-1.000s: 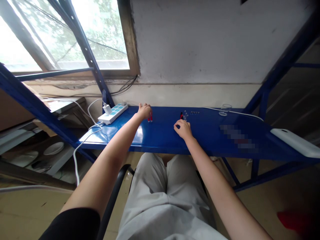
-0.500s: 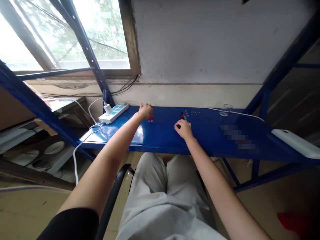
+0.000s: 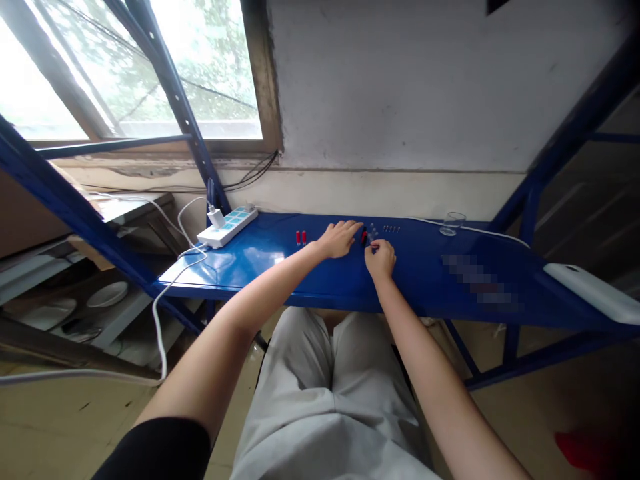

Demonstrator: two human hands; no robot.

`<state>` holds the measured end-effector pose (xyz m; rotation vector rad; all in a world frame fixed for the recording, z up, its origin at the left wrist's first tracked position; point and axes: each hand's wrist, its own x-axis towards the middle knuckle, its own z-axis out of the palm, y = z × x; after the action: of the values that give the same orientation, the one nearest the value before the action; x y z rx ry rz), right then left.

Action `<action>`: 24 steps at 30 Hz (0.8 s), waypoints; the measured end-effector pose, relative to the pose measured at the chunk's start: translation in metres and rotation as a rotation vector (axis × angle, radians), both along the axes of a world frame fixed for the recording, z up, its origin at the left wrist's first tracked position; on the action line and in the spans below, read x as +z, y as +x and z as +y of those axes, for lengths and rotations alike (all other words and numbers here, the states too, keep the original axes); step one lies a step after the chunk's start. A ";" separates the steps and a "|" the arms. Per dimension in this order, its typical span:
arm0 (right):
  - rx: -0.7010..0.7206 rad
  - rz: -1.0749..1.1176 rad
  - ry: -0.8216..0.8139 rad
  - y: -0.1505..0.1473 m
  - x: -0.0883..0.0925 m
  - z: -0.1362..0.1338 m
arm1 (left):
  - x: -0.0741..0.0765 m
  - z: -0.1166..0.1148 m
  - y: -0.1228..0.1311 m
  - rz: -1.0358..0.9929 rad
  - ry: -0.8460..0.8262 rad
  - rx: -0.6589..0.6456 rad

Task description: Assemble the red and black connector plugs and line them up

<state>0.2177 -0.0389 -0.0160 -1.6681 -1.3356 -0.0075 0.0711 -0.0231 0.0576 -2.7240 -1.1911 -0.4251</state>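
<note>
My left hand (image 3: 340, 239) lies on the blue metal shelf (image 3: 320, 273) with its fingers stretched toward a small cluster of red, dark and clear pieces (image 3: 369, 234). My right hand (image 3: 381, 259) is curled just in front of that cluster, fingertips pinched together at it; what they hold is too small to make out. Two small red pieces (image 3: 301, 237) stand on the shelf to the left of my left hand, apart from it. A short row of tiny dark pieces (image 3: 391, 228) sits behind the cluster.
A white power strip (image 3: 226, 227) with a plugged charger and white cables lies at the shelf's left end. A small clear glass (image 3: 451, 223) stands at the back right, a white flat device (image 3: 590, 292) at the right edge. Blue rack posts frame both sides.
My left hand has left the two red pieces and moved right to the cluster. My right hand has shifted slightly right and forward toward the same cluster.
</note>
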 end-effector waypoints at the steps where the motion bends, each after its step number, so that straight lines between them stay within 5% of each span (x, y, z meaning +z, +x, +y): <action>1: -0.029 0.031 0.003 0.001 0.000 0.001 | -0.007 -0.002 0.006 -0.002 -0.027 0.012; 9: -0.105 0.115 -0.001 0.008 -0.005 0.006 | -0.044 0.006 0.041 -0.112 -0.183 0.183; 13: -0.095 0.148 -0.037 0.007 -0.001 0.004 | -0.050 0.012 0.049 -0.160 -0.128 0.253; 24: -0.064 0.193 -0.046 0.007 0.002 0.002 | -0.057 0.017 0.051 -0.072 0.002 0.189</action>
<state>0.2244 -0.0366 -0.0144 -1.7037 -1.1443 0.1445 0.1218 -0.0058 0.0009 -2.5823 -1.4499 -0.5026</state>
